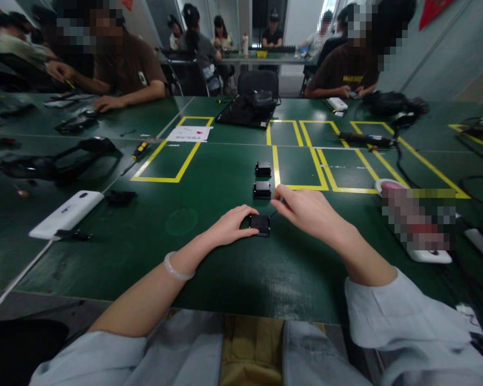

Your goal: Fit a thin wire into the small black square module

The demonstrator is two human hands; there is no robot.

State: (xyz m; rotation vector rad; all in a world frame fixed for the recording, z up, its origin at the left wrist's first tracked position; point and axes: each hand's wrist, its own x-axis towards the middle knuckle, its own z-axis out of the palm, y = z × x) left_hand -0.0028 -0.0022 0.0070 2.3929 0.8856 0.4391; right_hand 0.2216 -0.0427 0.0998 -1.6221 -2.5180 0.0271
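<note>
My left hand (230,224) grips a small black rectangular block (260,223) from its left side, thumb in front and fingers behind, down on the green table. My right hand (306,210) is closed in a pinch at the block's right. From its fingertips a thin dark rod (273,213) slants down to the block's right side; its kind is too small to make out. Just beyond stand two similar black blocks, a nearer one (261,190) and a farther one (263,169), in line with the held one.
Yellow tape outlines mark the green table (225,279). On the left lie a white phone-like case (67,214), a yellow-and-black screwdriver (139,150) and a black curved frame (60,156). A black tablet-like panel (241,113) lies ahead. Co-workers sit across the table.
</note>
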